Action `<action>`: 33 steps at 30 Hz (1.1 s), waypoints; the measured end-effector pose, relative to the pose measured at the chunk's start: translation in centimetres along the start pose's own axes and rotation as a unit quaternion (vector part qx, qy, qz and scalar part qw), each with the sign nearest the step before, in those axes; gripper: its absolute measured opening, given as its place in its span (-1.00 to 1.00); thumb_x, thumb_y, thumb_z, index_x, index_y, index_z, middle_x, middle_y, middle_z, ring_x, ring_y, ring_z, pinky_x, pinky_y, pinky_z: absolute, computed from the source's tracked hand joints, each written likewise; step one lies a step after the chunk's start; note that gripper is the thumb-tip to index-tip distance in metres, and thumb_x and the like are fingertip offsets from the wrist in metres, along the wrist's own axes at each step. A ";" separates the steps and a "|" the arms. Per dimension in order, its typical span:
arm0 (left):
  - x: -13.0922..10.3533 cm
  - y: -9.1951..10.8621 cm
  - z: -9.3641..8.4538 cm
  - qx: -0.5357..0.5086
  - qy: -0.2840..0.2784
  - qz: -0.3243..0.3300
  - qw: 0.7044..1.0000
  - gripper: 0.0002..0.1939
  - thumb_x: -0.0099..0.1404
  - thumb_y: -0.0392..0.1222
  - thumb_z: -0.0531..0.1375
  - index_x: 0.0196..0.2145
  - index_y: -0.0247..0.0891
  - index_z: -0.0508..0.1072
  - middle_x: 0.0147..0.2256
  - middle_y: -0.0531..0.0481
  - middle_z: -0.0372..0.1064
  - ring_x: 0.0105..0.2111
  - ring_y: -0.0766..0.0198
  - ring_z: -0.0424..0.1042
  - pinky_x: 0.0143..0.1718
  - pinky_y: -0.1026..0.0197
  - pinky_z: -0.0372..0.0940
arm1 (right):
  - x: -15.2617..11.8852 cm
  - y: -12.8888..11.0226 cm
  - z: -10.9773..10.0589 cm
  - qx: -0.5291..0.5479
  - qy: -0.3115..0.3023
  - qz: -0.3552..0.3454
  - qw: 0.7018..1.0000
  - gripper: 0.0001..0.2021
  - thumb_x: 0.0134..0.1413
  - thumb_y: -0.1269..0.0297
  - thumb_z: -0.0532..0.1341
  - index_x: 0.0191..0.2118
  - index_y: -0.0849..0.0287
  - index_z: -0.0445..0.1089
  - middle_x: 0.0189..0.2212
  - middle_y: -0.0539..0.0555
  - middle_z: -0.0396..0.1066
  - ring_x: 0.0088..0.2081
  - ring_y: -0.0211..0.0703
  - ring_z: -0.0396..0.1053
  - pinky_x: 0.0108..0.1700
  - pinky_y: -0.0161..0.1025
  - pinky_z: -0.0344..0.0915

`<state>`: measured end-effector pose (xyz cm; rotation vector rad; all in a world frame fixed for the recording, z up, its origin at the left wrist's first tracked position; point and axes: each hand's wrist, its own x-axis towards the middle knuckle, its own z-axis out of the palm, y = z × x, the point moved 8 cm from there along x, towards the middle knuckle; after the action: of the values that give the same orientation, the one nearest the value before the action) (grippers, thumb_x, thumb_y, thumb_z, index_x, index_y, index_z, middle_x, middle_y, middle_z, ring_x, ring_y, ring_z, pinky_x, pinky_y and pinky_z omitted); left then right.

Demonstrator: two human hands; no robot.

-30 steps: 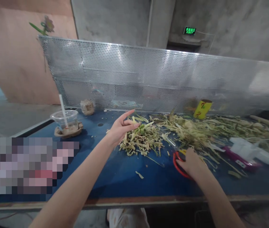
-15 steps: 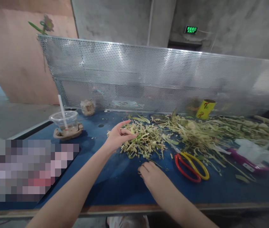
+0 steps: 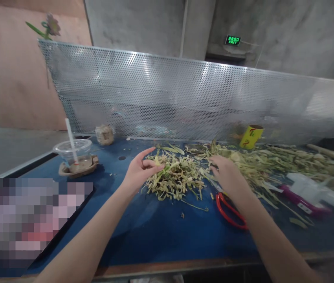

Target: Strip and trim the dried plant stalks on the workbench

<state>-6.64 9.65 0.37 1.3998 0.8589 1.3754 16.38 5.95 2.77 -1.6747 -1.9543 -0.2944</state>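
Note:
My left hand (image 3: 139, 171) is over the left side of a heap of short, dried, pale-green plant cuttings (image 3: 178, 179). Its thumb and a bent finger pinch a yellow-green plant piece (image 3: 161, 164), while the index finger points outward. My right hand (image 3: 227, 173) reaches between that heap and a larger spread of withered stems and leaves (image 3: 249, 163). Its fingertips and thumb are apart, close to loose stems at the edge. Beneath the right wrist lie scissors with a red handle (image 3: 228, 214); their yellow handle is mostly covered by the arm.
On the left stand a clear plastic cup with a straw (image 3: 74, 153) in a cardboard holder and a small wrapped lump (image 3: 104, 135). A yellow roll (image 3: 251, 136) and a purple-and-white tool (image 3: 302, 200) are at right. A perforated metal screen (image 3: 167, 94) backs the blue tabletop (image 3: 155, 236).
My right hand has moved from the table in front of the heap up and right to the stems, passing over the scissors. My left hand keeps its pinch. The view has shifted slightly.

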 end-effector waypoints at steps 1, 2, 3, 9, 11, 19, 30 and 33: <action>-0.1 -0.1 0.3 -0.008 -0.008 -0.006 1.000 -0.27 -0.11 -0.31 0.30 0.05 -0.32 0.20 -0.64 0.14 0.37 -0.56 0.37 0.34 -0.23 0.18 0.25 | 0.8 -0.2 -0.3 0.026 0.001 -0.006 1.000 -0.72 0.07 0.39 0.01 -0.12 0.32 0.32 -0.11 0.25 0.34 -0.03 0.00 0.24 0.02 -0.05 0.13; -0.1 -0.2 0.5 -0.021 -0.016 -0.009 1.000 -0.28 -0.12 -0.32 0.31 0.04 -0.32 0.21 -0.64 0.14 0.37 -0.56 0.38 0.34 -0.22 0.18 0.25 | 1.3 -1.0 -0.3 0.064 -0.008 -0.029 0.998 -0.71 0.09 0.32 0.02 -0.09 0.27 0.31 -0.09 0.20 0.34 -0.02 -0.03 0.24 0.01 -0.07 0.15; -0.1 -0.1 0.6 -0.039 -0.019 -0.006 0.999 -0.30 -0.12 -0.32 0.31 0.02 -0.32 0.23 -0.65 0.15 0.37 -0.56 0.38 0.34 -0.22 0.19 0.25 | 1.6 -2.1 -0.2 0.102 -0.023 -0.059 0.993 -0.70 0.10 0.26 0.02 -0.08 0.23 0.30 -0.09 0.16 0.35 -0.03 -0.06 0.26 -0.01 -0.10 0.18; 0.4 3.3 -5.4 -0.216 0.174 0.124 0.953 -0.63 -0.14 -0.33 0.32 -0.28 -0.17 0.45 -0.61 0.18 0.36 -0.50 0.42 0.35 -0.40 0.33 0.21 | 2.0 -6.5 2.8 0.138 -0.115 -0.126 0.976 -0.72 0.11 0.29 -0.01 -0.11 0.21 0.32 -0.14 0.13 0.38 -0.09 -0.09 0.31 -0.08 -0.13 0.22; 0.3 3.9 -7.5 -0.239 0.246 0.138 0.929 -0.73 -0.11 -0.36 0.30 -0.37 -0.17 0.46 -0.60 0.21 0.35 -0.53 0.47 0.30 -0.46 0.36 0.16 | 1.9 -7.1 4.1 0.132 -0.140 -0.129 0.973 -0.74 0.11 0.36 -0.01 -0.14 0.22 0.35 -0.18 0.14 0.40 -0.14 -0.11 0.33 -0.13 -0.17 0.25; 0.6 3.4 -8.9 -0.207 0.280 0.158 0.924 -0.55 -0.23 -0.36 0.35 -0.29 -0.17 0.43 -0.70 0.26 0.24 -0.63 0.49 0.23 -0.56 0.37 0.10 | 0.3 -14.1 8.2 0.079 -0.157 -0.322 0.930 -0.82 0.08 0.37 0.09 -0.21 0.19 0.38 -0.26 0.04 0.44 -0.17 -0.16 0.30 -0.09 -0.19 0.15; 0.7 2.4 -8.6 -0.178 0.258 0.176 0.933 -0.42 -0.16 -0.35 0.33 -0.12 -0.33 0.32 -0.69 0.28 0.28 -0.58 0.52 0.31 -0.23 0.31 0.25 | 0.4 -22.7 13.3 -0.049 -0.112 -0.457 0.881 -0.81 0.03 0.53 0.06 -0.45 0.23 0.39 -0.47 0.09 0.42 -0.23 -0.06 0.25 -0.20 -0.12 0.13; 0.6 2.4 -8.3 -0.159 0.250 0.175 0.939 -0.42 -0.13 -0.33 0.32 -0.10 -0.32 0.31 -0.68 0.26 0.30 -0.58 0.50 0.31 -0.21 0.28 0.25 | 0.0 -23.0 13.6 -0.032 -0.110 -0.469 0.876 -0.82 0.02 0.52 0.08 -0.48 0.23 0.38 -0.48 0.10 0.41 -0.21 -0.04 0.25 -0.18 -0.12 0.13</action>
<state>-15.07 10.76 2.09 0.9908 0.6729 2.1000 -9.33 8.07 -4.36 -0.6714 -2.8412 -0.5291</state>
